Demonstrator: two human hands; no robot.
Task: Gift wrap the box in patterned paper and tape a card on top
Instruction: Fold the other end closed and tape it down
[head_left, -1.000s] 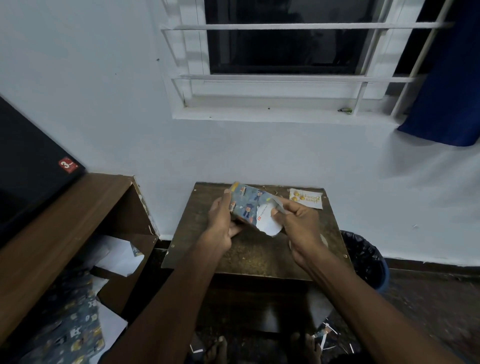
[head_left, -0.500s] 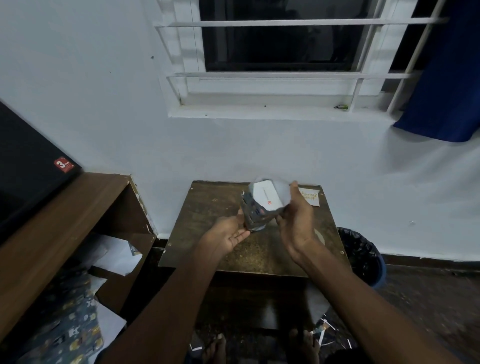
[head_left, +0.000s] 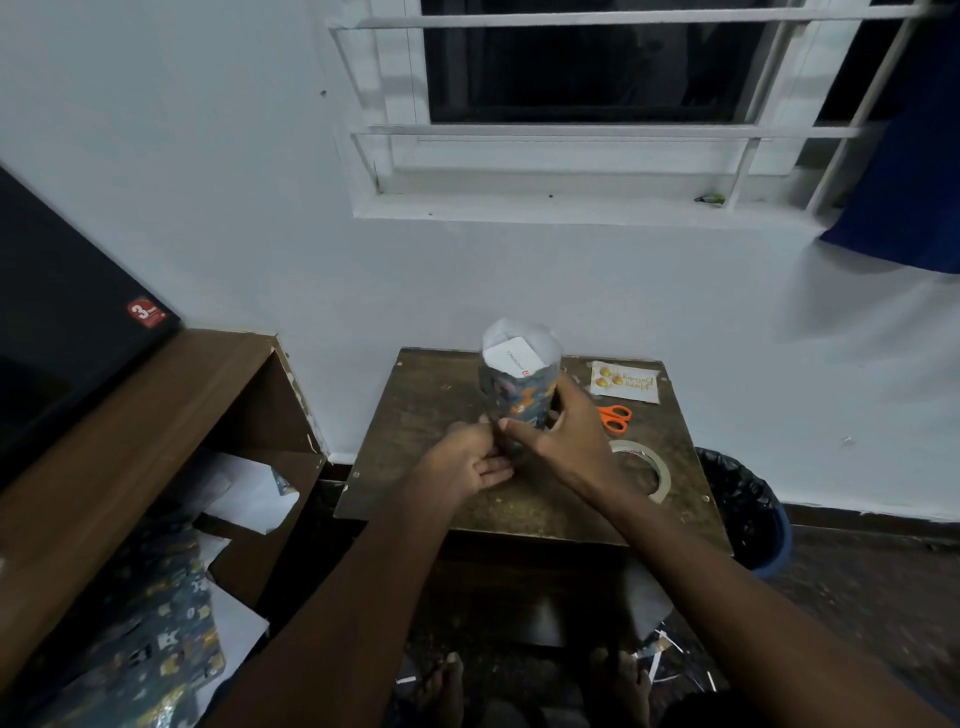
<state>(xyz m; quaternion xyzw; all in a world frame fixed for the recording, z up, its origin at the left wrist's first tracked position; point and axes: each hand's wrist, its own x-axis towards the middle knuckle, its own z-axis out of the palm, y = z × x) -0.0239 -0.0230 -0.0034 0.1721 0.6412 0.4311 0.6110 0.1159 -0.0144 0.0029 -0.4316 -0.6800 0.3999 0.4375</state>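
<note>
Now upright on the table (head_left: 426, 457), box (head_left: 515, 358) shows white above patterned paper (head_left: 519, 400).

The lower end of the wrapped box (head_left: 519, 400) is hidden behind the right hand (head_left: 566, 441) and left hand (head_left: 462, 467). The tape roll (head_left: 647, 465) is partly covered by the right wrist. Print on the card (head_left: 626, 384) is too small to be read.

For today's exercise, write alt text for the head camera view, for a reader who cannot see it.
Two hands hold a box wrapped in patterned paper upright on a small wooden table, its far end unsealed, showing white. The right hand grips its side; the left hand is at its near end. Orange scissors, a tape roll and a card lie to the right.
</note>
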